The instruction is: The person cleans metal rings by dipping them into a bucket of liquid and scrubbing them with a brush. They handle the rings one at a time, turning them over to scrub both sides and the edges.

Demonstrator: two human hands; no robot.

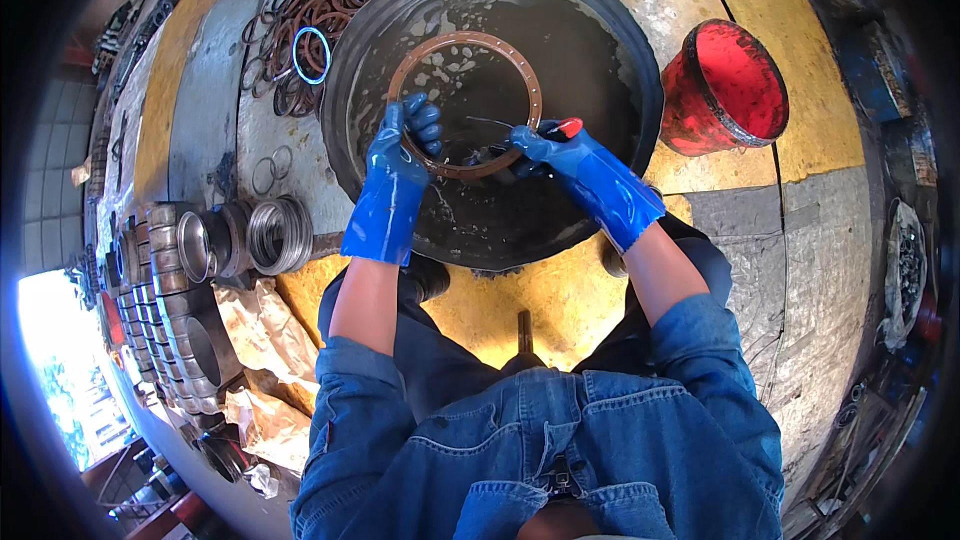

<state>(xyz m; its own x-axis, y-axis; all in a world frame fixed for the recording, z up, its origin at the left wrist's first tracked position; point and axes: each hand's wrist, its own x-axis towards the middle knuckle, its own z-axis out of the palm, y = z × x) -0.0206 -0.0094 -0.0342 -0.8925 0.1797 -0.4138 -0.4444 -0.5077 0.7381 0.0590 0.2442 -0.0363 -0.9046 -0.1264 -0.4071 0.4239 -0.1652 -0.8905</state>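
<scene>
Left hand [407,138] and right hand [553,152] are gripping a brown ring [466,39]; wet slickness could be risking a drop into the basin [650,80].
Left fingers are curling closed through its left side, right ones pinching its lower right, with an unclear red-ended item [570,127] showing beside them. The ring is tilting above the basin, upper centre; a red bucket [690,110] is standing upper right.

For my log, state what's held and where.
Brown ring: left hand on its lower left, right hand on its lower right. Whether the red piece is held is unclear.
</scene>
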